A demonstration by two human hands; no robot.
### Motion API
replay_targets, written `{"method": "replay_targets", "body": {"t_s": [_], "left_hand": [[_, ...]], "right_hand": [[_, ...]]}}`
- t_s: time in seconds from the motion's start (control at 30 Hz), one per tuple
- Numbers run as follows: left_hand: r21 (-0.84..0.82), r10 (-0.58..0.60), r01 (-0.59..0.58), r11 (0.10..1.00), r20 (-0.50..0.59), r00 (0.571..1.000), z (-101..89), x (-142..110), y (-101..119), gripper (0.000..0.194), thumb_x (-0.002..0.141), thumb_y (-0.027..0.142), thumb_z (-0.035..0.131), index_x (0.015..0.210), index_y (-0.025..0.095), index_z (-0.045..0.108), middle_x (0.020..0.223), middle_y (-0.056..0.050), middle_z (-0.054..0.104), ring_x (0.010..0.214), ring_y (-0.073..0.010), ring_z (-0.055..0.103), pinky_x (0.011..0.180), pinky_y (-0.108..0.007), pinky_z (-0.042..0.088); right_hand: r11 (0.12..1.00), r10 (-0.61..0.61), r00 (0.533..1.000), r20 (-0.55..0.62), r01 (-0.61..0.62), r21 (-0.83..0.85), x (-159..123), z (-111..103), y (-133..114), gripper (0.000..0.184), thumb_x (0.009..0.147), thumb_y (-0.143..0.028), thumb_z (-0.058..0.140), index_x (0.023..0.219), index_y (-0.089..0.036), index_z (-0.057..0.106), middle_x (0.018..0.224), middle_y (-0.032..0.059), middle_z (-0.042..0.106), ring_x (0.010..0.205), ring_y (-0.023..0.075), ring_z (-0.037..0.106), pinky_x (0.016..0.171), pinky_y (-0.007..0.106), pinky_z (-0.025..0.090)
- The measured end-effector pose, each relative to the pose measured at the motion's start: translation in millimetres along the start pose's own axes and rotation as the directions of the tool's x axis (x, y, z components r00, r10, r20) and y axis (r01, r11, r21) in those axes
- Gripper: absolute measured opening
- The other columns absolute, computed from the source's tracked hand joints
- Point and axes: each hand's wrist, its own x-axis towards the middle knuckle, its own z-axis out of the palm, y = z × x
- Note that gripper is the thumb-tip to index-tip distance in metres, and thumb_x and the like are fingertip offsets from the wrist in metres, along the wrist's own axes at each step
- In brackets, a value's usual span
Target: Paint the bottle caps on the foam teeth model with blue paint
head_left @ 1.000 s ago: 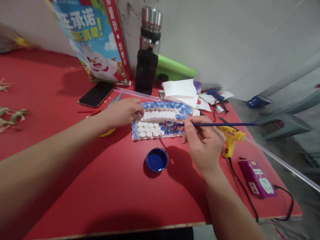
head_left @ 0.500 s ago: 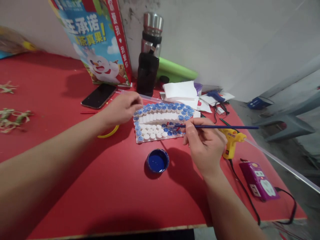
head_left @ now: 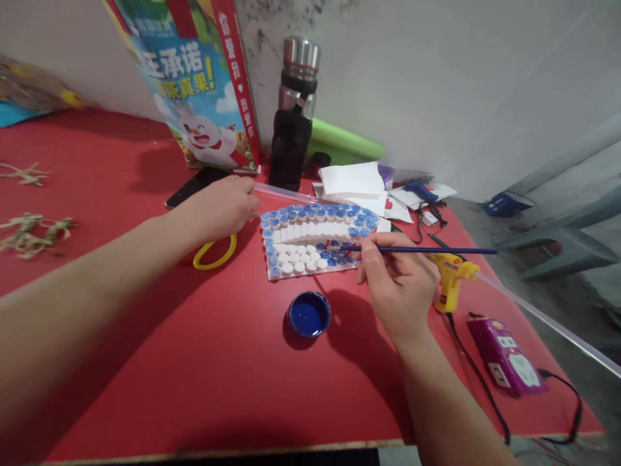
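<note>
My right hand pinches a thin blue paintbrush, held nearly level. Its tip is over the lower right part of a board covered with small round white pieces. Pieces along the top, left side and lower right are painted blue; a row of white flat pieces crosses the middle. My left hand hovers just left of the board, fingers loosely bent and apart from it, with nothing visible in them. A small pot of blue paint stands in front of the board.
Behind are a phone, a colourful bag, a bottle and white papers. Yellow-handled scissors lie by my left wrist. A yellow glue gun and a purple power strip with cords sit at right.
My left hand has drawn back leftward from the board's upper left corner. My right hand and the paintbrush stay almost in place; the view has shifted slightly.
</note>
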Motion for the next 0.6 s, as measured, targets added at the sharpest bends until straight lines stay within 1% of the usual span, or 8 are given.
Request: {"method": "replay_targets", "body": {"t_s": [0.07,0.1,0.17,0.23,0.33,0.47,0.53,0.6], "left_hand": [[0.040,-0.004,0.003,0.999,0.020,1.000,1.1,-1,3,0.031,0.094,0.027,0.056,0.066,0.020,0.067,0.081,-0.010,0.060,0.084,-0.0253,0.059,0.088,-0.041,0.049],[-0.003,-0.032,0.032,0.999,-0.017,0.999,1.7,-2,6,0.031,0.095,0.028,0.056,0.067,0.020,0.068,0.083,-0.010,0.061,0.082,-0.0240,0.059,0.086,-0.041,0.049],[-0.197,-0.152,0.121,0.973,-0.149,0.977,4.3,-2,17,0.027,0.096,0.038,0.061,0.083,0.019,0.075,0.095,-0.010,0.067,0.087,-0.0234,0.063,0.087,-0.040,0.051],[-0.455,-0.259,0.144,0.879,-0.200,0.945,9.0,0,30,0.025,0.093,0.040,0.067,0.089,0.018,0.078,0.110,-0.011,0.074,0.098,-0.0235,0.068,0.089,-0.038,0.054],[-0.711,-0.352,0.206,0.672,-0.061,0.934,18.8,11,46,0.022,0.093,0.038,0.071,0.092,0.018,0.078,0.105,-0.011,0.081,0.087,-0.0190,0.070,0.076,-0.032,0.055],[-0.813,-0.338,0.239,0.531,0.056,0.939,29.1,26,57,0.017,0.094,0.031,0.071,0.088,0.016,0.076,0.089,-0.012,0.081,0.070,-0.0143,0.067,0.066,-0.028,0.052],[-0.798,-0.348,0.238,0.554,0.038,0.937,29.7,28,56,0.016,0.094,0.029,0.070,0.087,0.016,0.074,0.087,-0.011,0.081,0.069,-0.0145,0.068,0.067,-0.029,0.054],[-0.689,-0.344,0.234,0.685,-0.023,0.939,25.8,26,52,0.017,0.094,0.030,0.069,0.085,0.016,0.074,0.081,-0.009,0.079,0.069,-0.0159,0.068,0.069,-0.031,0.054]], "right_hand": [[1.000,0.004,1.000,0.001,-0.004,0.002,0,0,0,0.011,0.102,-0.025,0.065,0.092,-0.022,0.069,0.067,-0.0032,0.069,0.048,0.0103,0.058,0.050,0.025,0.047],[1.000,0.005,1.000,0.001,-0.005,0.001,1,0,-1,0.011,0.102,-0.025,0.065,0.092,-0.021,0.069,0.067,-0.0032,0.069,0.048,0.0102,0.058,0.050,0.025,0.047],[1.000,0.000,1.000,0.005,0.000,0.003,1,0,-2,0.013,0.102,-0.025,0.065,0.090,-0.021,0.070,0.067,-0.0030,0.068,0.047,0.0098,0.057,0.049,0.025,0.046],[1.000,-0.007,1.000,0.010,0.007,0.008,2,1,-3,0.015,0.102,-0.025,0.064,0.089,-0.020,0.069,0.068,-0.0024,0.069,0.047,0.0097,0.058,0.049,0.025,0.047],[1.000,-0.005,1.000,0.011,0.005,0.008,2,1,-2,0.014,0.102,-0.026,0.064,0.090,-0.021,0.069,0.069,-0.0021,0.070,0.048,0.0101,0.058,0.049,0.025,0.047],[1.000,-0.012,1.000,-0.008,0.012,-0.002,1,2,0,0.013,0.101,-0.026,0.065,0.090,-0.022,0.069,0.067,-0.0031,0.069,0.046,0.0101,0.058,0.049,0.025,0.047],[1.000,-0.017,1.000,-0.008,0.017,-0.006,2,1,0,0.013,0.101,-0.027,0.066,0.090,-0.022,0.070,0.066,-0.0033,0.069,0.046,0.0104,0.058,0.049,0.025,0.047],[1.000,-0.018,1.000,-0.001,0.018,-0.006,2,0,-1,0.013,0.101,-0.027,0.065,0.090,-0.022,0.069,0.065,-0.0036,0.068,0.046,0.0106,0.058,0.049,0.025,0.047]]}}
